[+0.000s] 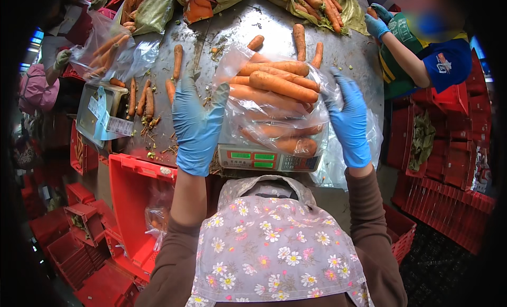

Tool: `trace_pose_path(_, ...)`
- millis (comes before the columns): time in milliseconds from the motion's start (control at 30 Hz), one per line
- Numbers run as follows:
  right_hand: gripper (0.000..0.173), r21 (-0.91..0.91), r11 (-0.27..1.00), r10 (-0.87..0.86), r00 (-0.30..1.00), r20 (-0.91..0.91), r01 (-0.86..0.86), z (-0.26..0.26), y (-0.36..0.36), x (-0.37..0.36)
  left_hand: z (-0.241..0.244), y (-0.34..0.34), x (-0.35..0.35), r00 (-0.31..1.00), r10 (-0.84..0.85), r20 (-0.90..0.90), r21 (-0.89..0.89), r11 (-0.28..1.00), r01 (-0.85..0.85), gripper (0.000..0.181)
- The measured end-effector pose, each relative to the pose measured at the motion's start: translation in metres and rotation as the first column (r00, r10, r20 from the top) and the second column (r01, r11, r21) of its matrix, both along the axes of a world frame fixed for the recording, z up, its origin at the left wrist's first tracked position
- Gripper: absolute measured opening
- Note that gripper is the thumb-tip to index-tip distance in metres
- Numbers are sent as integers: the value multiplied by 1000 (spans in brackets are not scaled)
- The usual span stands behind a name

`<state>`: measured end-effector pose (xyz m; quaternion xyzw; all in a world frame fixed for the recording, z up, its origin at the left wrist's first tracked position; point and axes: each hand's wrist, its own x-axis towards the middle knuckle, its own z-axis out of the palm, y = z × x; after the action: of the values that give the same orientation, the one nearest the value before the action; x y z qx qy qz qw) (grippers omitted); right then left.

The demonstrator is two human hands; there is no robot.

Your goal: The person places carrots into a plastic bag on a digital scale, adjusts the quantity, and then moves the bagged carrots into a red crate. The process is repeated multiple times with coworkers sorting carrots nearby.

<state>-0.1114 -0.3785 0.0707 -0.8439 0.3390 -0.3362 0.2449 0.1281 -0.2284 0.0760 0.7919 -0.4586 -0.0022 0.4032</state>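
Observation:
A clear plastic bag (253,113) full of carrots (283,87) rests on a digital weighing scale (269,158), its mouth loose and several carrots lying across the top. The scale's green displays (264,156) are lit. Beside the bag's left side, my left hand (196,125), in a blue glove, has its thumb spread from its fingers and holds nothing. My right hand (350,117), gloved alike, is at the bag's right edge with fingers apart; whether its fingertips touch the plastic I cannot tell.
Loose carrots (178,61) lie on the metal table (245,22). A plastic container (101,109) with label strips stands left, near a red crate (138,168). Across the table are carrot sacks (154,14). Co-workers' gloved hands show at right (376,26) and left (62,59).

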Motion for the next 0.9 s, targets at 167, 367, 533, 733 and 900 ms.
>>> trace_pose_path(167, 79, 6, 890, -450, 881, -148, 455, -22, -37, -9, -2, -30, -4, 994, 24, -106, 19, 1000, -23, 68)
trace_pose_path(367, 63, 406, 786, -226, 828, -512, 466, -52, -94, -19, -31, -71, 30, 513, -217, -830, -180, 976, 122, 39)
trace_pose_path(533, 18, 754, 394, -444, 609, 657, -526, 33, -94, -29, 51, -44, 49, -16, -614, -790, -614, 790, 5, 26)
trace_pose_path(733, 52, 292, 247, -390, 181, 903, -924, 128, -47, -50, 124, 3, 10, -127, -771, -624, -757, 637, -149, 29)
trace_pose_path(900, 51, 442, 184, -342, 365, 866, -878, 145, -34, -35, 118, -2, 4, 180, -554, -813, -566, 825, -16, 37)
